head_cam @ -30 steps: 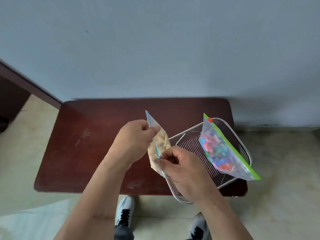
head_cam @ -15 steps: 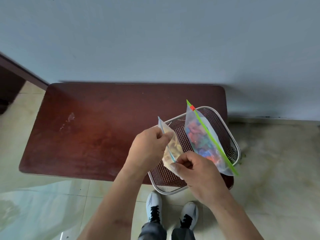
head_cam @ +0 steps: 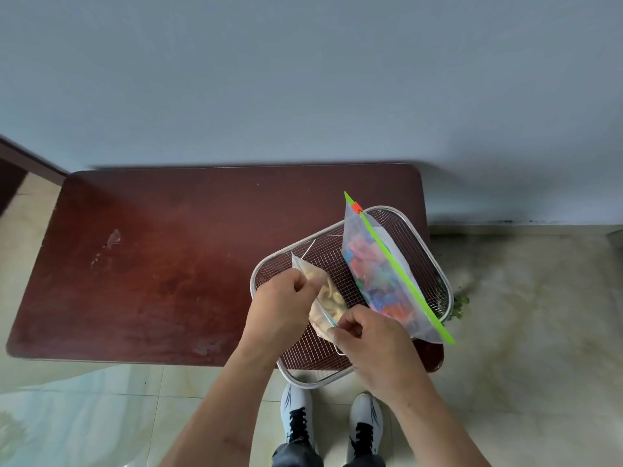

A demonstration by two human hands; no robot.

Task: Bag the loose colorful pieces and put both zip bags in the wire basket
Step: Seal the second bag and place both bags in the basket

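A wire basket (head_cam: 435,261) sits at the right end of a dark red table (head_cam: 168,264), overhanging the front edge. Inside it, a large zip bag (head_cam: 377,278) with a green strip and red slider stands on edge, full of colorful pieces. A small clear zip bag (head_cam: 328,294) of pale yellow pieces is held over the basket's left part. My left hand (head_cam: 279,308) pinches its upper edge, and my right hand (head_cam: 367,335) pinches its lower end. Whether the small bag touches the mesh, I cannot tell.
The table stands against a pale blue wall. Tiled floor and my two white shoes (head_cam: 332,416) show below the table's front edge. A bit of green stuff (head_cam: 460,306) lies on the floor right of the basket.
Both hands have carried the small bag rightward, from over the table top to over the basket. The large bag has stayed in the basket.
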